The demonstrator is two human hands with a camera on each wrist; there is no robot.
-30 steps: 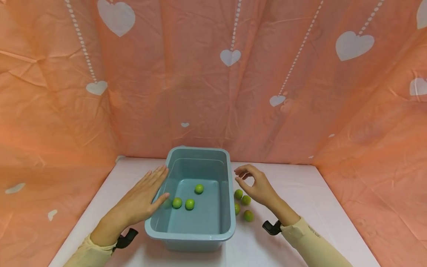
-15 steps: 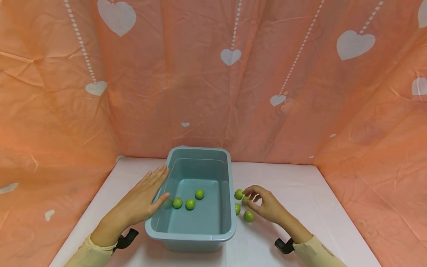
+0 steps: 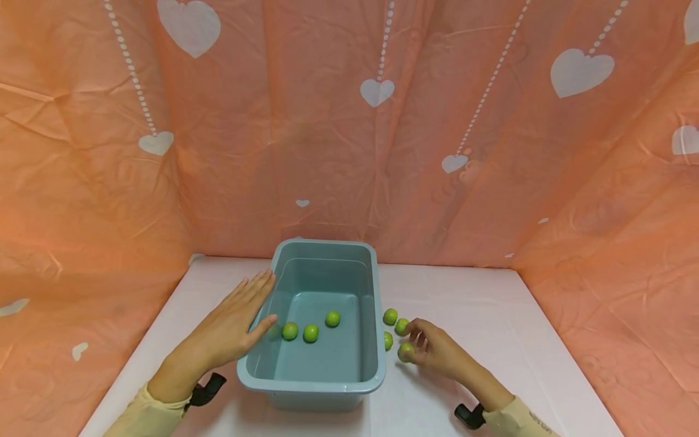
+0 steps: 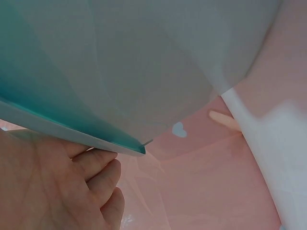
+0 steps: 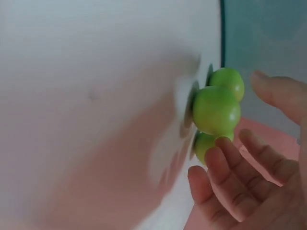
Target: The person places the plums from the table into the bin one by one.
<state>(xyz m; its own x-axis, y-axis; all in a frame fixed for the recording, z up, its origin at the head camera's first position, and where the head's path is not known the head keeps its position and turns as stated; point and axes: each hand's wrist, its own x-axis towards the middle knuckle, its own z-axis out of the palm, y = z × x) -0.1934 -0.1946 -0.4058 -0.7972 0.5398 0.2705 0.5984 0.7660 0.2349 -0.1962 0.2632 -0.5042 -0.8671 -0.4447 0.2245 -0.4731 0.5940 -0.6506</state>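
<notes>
My left hand [image 3: 226, 328] lies along the left rim of a grey-blue plastic tub [image 3: 311, 386], fingers straight and thumb spread over the inside. In the left wrist view, that hand's fingers [image 4: 103, 175] are just under the tub's rim. My right hand [image 3: 439, 352] reaches low over the table to the right of the tub. Its thumb and fingers are spread about the nearest small round green fruit [image 3: 405, 349], which looks like a lime. The right wrist view shows this fruit [image 5: 216, 110] sitting between thumb and fingers, with gaps around it.
Three more green fruits lie close by, among them one [image 3: 390, 316] at the back and one [image 3: 388, 340] against the tub's side. Inside the tub are three others, the rightmost fruit [image 3: 332, 318] farthest back. An orange curtain [image 3: 327, 152] with white hearts encloses the white table [image 3: 475, 303].
My right hand has come down from beside the tub's right rim to the nearest fruit. Inside the tub, one fruit has rolled slightly right and nearer. The left hand has stayed put.
</notes>
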